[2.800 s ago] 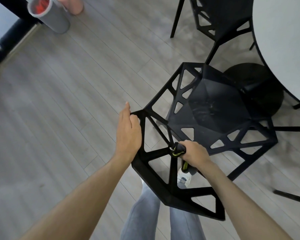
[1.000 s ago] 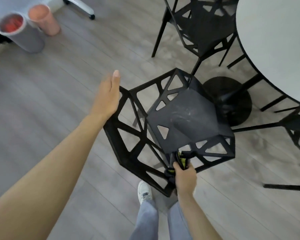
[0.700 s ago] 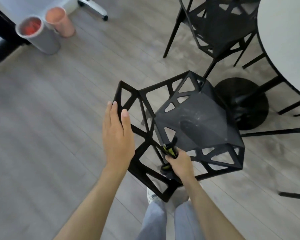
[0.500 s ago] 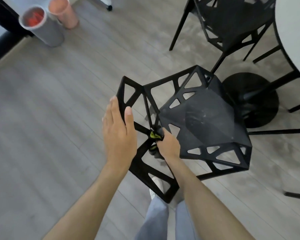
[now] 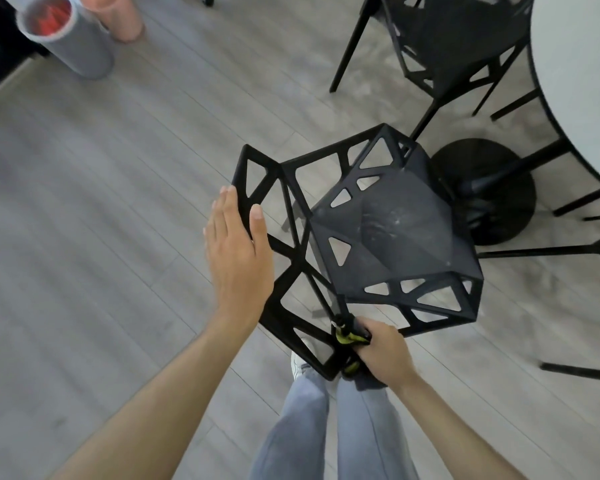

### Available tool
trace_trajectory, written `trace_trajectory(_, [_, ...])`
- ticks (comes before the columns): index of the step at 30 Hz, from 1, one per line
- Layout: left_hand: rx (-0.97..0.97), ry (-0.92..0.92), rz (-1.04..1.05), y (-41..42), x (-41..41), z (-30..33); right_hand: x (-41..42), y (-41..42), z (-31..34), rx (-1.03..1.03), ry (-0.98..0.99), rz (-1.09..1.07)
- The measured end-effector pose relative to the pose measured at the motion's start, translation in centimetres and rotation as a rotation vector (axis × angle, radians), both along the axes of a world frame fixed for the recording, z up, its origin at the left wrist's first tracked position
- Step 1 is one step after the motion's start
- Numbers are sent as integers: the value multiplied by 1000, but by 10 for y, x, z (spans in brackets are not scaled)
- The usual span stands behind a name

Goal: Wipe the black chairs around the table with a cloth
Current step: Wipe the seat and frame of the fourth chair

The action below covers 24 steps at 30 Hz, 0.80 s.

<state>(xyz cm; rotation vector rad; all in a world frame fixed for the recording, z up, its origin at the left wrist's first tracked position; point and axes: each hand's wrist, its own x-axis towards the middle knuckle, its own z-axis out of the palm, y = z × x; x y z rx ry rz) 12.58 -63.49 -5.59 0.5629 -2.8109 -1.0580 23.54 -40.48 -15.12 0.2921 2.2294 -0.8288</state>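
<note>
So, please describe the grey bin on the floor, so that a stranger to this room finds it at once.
Start from the round white table at the right and cross the wooden floor to the far left corner. Two cylindrical bins stand there side by side. The grey bin is the left one, with something red inside; its neighbour, the pink bin, is partly cut off.

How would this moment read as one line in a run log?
step: wiping chair frame | left hand: flat on backrest edge | right hand: grips cloth on strut below seat | table: right

Black cut-out chair [image 5: 388, 237] stands near the table, dark green-edged cloth [image 5: 347, 332] wrapped round its frame
</note>
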Motion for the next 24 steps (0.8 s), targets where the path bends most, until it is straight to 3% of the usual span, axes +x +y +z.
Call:
trace_trajectory(3, [-2, 11, -6, 1, 0, -1, -6, -20, -12, 58, 2, -85])
trace_trajectory(8, [-27, 43, -5, 0, -1, -6, -48, -43, -54, 246, 35, -1])
trace_trajectory(14, [-34, 41, -3, -2, -2, -9, -81, -44, -109, 212, -25, -132])
trace_trajectory(24, [-51, -12, 0, 4, -1, 3, -63, 11, -64, 51, -135, 219])
